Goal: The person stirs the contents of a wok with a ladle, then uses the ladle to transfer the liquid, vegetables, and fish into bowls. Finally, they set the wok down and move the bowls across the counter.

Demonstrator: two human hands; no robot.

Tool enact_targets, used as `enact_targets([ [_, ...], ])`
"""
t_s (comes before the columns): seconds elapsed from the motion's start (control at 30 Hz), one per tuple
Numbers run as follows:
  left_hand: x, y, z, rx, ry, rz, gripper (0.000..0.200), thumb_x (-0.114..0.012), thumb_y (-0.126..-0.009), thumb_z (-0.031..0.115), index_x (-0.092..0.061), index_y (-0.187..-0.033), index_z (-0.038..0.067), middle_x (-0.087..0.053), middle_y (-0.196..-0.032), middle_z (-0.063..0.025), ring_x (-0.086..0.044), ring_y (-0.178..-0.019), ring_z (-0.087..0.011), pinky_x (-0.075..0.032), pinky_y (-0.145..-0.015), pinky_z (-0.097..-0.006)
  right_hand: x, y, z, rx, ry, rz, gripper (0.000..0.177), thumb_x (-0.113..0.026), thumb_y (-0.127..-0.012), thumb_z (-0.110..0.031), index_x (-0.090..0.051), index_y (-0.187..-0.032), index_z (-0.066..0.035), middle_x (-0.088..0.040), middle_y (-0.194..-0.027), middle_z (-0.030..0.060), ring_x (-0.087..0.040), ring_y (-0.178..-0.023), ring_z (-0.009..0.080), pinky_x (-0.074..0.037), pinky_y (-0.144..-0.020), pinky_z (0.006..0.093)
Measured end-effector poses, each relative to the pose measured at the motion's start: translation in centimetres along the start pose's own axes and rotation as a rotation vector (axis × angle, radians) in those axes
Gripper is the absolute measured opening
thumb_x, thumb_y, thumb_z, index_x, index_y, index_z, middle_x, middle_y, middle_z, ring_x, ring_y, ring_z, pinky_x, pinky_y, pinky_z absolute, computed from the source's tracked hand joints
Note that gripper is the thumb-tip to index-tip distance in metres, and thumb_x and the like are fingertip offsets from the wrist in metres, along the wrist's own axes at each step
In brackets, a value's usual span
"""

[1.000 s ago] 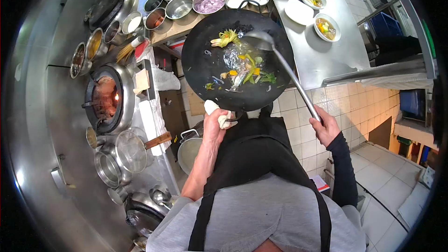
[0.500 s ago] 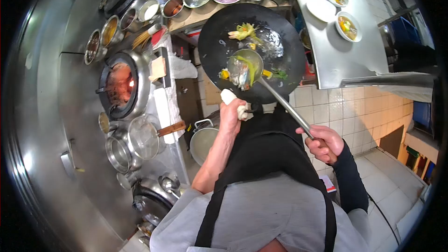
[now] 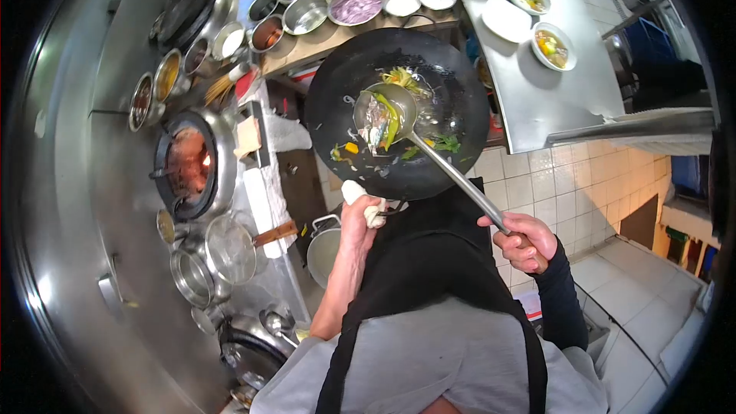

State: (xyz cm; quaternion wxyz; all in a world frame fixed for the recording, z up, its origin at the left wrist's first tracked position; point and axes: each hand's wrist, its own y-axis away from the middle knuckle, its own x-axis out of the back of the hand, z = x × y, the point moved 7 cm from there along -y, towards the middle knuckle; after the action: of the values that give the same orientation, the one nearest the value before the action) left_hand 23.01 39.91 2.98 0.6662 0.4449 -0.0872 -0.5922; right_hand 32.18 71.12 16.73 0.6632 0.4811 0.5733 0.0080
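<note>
A large black wok (image 3: 452, 115) is held out in front of my apron. My left hand (image 3: 359, 218) is closed around the wok's near handle, with a folded white cloth (image 3: 354, 193) between palm and metal. In my right hand (image 3: 527, 242) is the shaft of a long metal ladle (image 3: 452, 172), whose bowl is inside the wok. Liquid, a green strip (image 3: 392, 124) and pale pieces fill the bowl. Yellowish-green food (image 3: 402, 79), orange bits (image 3: 352, 148) and green leaves (image 3: 445, 142) lie on the wok's surface around it.
A burner (image 3: 190, 159) glows on my left. Nearby are a mesh strainer (image 3: 230, 251) and a pot (image 3: 325, 249). Several metal bowls of ingredients, one with purple slices (image 3: 356, 8), line the back. On the right, a steel counter (image 3: 563, 111) carries white bowls of food (image 3: 552, 47).
The wok, both hands and ladle appear slightly lower and further left. The ladle stays within the wok, and food in it has shifted. My camera view has also moved a little.
</note>
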Motion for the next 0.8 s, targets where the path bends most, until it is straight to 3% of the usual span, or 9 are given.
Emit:
enact_targets([
  [0.3,-5.8,-4.0,1.4,-0.049,-0.009,-0.077,0.011,-0.067,-0.087,0.01,-0.061,-0.09,0.001,-0.069,-0.08,-0.0147,-0.069,-0.065,-0.0214,-0.049,-0.045,-0.0287,1.9,5.5,-6.6,0.36,-0.194,-0.09,0.043,-0.042,-0.113,-0.014,-0.042,-0.151,0.005,-0.041,-0.079,-0.0011,-0.039,-0.047,0.0017,-0.04,-0.032,0.0189],
  [0.43,-7.2,-5.4,2.0,-0.052,-0.051,-0.083,0.009,-0.066,-0.087,0.01,-0.061,-0.088,0.002,-0.069,-0.08,-0.0146,-0.068,-0.063,-0.0212,-0.049,-0.045,-0.0287,3.3,5.5,-11.8,0.532,-0.138,-0.054,0.042,-0.044,-0.113,-0.016,-0.044,-0.15,0.003,-0.041,-0.078,-0.0025,-0.038,-0.047,0.0017,-0.038,-0.032,0.0197],
  [0.47,-7.2,-5.8,1.9,-0.045,-0.025,-0.085,0.015,-0.064,-0.088,0.005,-0.057,-0.1,0.001,-0.069,-0.079,-0.0159,-0.065,-0.059,-0.0201,-0.047,-0.043,-0.0282,3.8,5.1,-12.9,0.556,-0.117,-0.021,0.041,-0.045,-0.112,-0.017,-0.046,-0.149,0.002,-0.042,-0.078,-0.0028,-0.038,-0.047,0.0019,-0.036,-0.033,0.0198],
  [0.53,-7.4,-6.6,1.6,-0.018,0.007,-0.117,0.015,-0.063,-0.088,0.005,-0.057,-0.101,0.001,-0.069,-0.08,-0.0169,-0.065,-0.06,-0.0205,-0.047,-0.043,-0.0285,4.9,3.7,-15.7,0.599,-0.072,0.041,0.039,-0.049,-0.111,-0.018,-0.049,-0.146,-0.001,-0.042,-0.078,-0.0033,-0.037,-0.048,0.0022,-0.034,-0.034,0.02],
  [0.8,-9.0,-6.4,2.1,0.004,0.034,-0.047,0.009,-0.064,-0.087,0.005,-0.06,-0.092,-0.001,-0.069,-0.08,-0.0195,-0.065,-0.06,-0.0224,-0.047,-0.044,-0.0291,10.6,-2.9,-22.5,0.661,0.113,0.37,0.028,-0.057,-0.106,-0.017,-0.056,-0.132,-0.006,-0.046,-0.076,-0.0033,-0.035,-0.048,0.0033,-0.03,-0.038,0.0211],
])
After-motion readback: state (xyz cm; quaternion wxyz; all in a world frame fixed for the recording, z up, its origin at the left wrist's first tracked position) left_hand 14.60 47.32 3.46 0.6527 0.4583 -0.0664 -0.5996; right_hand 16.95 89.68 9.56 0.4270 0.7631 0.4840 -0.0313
